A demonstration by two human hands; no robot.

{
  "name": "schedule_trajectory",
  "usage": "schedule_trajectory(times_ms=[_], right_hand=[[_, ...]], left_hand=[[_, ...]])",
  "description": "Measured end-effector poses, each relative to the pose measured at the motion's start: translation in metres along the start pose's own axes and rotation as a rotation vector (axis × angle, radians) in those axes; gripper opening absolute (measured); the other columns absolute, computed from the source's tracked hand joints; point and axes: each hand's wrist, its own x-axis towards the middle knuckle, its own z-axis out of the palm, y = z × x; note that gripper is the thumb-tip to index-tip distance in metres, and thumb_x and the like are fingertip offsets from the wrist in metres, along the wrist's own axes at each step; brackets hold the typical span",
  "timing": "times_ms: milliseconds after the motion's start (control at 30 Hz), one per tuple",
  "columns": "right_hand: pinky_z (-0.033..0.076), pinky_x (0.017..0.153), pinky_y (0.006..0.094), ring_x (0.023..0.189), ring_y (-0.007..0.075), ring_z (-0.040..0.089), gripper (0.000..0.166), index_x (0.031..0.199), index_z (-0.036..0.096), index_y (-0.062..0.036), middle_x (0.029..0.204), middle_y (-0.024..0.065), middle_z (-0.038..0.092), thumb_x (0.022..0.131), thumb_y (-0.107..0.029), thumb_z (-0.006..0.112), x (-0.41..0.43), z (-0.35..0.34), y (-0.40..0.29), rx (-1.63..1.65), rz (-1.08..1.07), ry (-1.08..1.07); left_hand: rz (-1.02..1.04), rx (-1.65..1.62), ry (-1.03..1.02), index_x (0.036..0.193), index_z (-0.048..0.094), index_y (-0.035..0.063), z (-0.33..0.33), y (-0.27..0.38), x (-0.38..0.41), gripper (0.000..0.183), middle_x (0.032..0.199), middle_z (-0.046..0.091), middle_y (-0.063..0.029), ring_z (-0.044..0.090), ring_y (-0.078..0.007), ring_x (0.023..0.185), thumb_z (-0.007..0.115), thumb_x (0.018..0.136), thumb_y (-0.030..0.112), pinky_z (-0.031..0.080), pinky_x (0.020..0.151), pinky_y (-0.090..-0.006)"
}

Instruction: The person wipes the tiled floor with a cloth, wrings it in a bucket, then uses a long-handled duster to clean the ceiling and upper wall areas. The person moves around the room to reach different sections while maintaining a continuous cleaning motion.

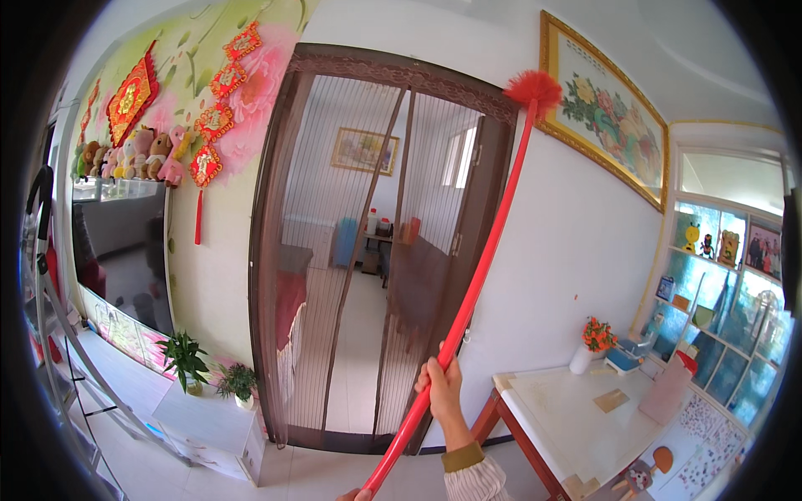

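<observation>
My right hand [442,385] is wrapped around the middle of a long red pole [479,275]. Lower down, at the picture's bottom edge, my left hand [355,495] grips the pole's near end; only part of that hand shows. The pole slants up to the right and ends in a round, red bristle duster head [534,92]. The head is at the upper right corner of the brown door frame [401,59], beside a gold-framed flower picture [611,116]. Whether the bristles touch the frame or the wall cannot be told.
A sheer brown striped curtain [338,250] hangs in the doorway. At right stands a white-topped table [551,407] with a flower vase [579,360]. A metal stepladder [81,369], a television [122,250] and a low cabinet [207,416] with potted plants [238,382] are at left.
</observation>
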Motion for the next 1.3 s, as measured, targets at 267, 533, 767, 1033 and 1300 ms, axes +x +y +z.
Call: schedule_trajectory(times_ms=[267,533,767,1033,1300], right_hand=[[0.046,0.051,0.0313,0.056,0.0137,0.049,0.038,0.129,0.033,-0.0092,0.070,0.0052,0.049,0.094,-0.011,0.049,-0.144,-0.004,0.076,0.058,0.244,0.057],[0.044,0.050,0.0305,0.056,0.0126,0.048,0.016,0.102,0.044,-0.0104,0.070,0.0025,0.046,0.092,-0.010,0.055,-0.211,0.000,0.062,0.154,0.326,0.208],[0.044,0.050,0.0307,0.054,0.0116,0.046,0.016,0.101,0.043,-0.0096,0.069,0.0018,0.044,0.092,-0.011,0.056,-0.100,-0.013,0.021,0.107,0.232,0.127],[0.047,0.051,0.0298,0.055,0.0147,0.052,0.017,0.108,0.044,-0.0057,0.068,0.0053,0.049,0.091,-0.004,0.049,-0.109,-0.081,0.039,-0.009,0.237,0.078],[0.043,0.052,0.0286,0.056,0.0119,0.048,0.018,0.104,0.045,-0.0101,0.068,0.0011,0.047,0.090,-0.008,0.056,-0.087,-0.021,-0.002,0.031,0.108,-0.095]], left_hand=[[0.156,0.287,0.167,0.086,0.059,0.0061,-0.040,-0.096,-0.112,0.039,0.056,0.047,-0.0068,0.047,-0.0210,0.051,0.046,0.098,0.041,0.037,0.048,-0.0376],[-0.027,0.470,0.164,0.090,0.060,0.0057,-0.062,-0.145,-0.149,0.036,0.060,0.049,-0.0132,0.047,-0.0259,0.054,0.048,0.096,0.040,0.039,0.052,-0.0397],[0.089,0.362,0.137,0.093,0.060,0.0028,-0.021,-0.071,-0.072,0.035,0.064,0.052,-0.0173,0.045,-0.0262,0.057,0.050,0.096,0.036,0.040,0.054,-0.0395],[-0.051,0.197,0.084,0.103,0.061,0.0032,0.026,-0.102,-0.073,0.038,0.071,0.057,-0.0116,0.050,-0.0190,0.067,0.050,0.096,0.039,0.044,0.062,-0.0384],[0.055,0.342,0.331,0.104,0.061,0.0034,0.030,-0.087,-0.050,0.037,0.076,0.059,-0.0156,0.051,-0.0206,0.068,0.050,0.096,0.038,0.044,0.064,-0.0394]])
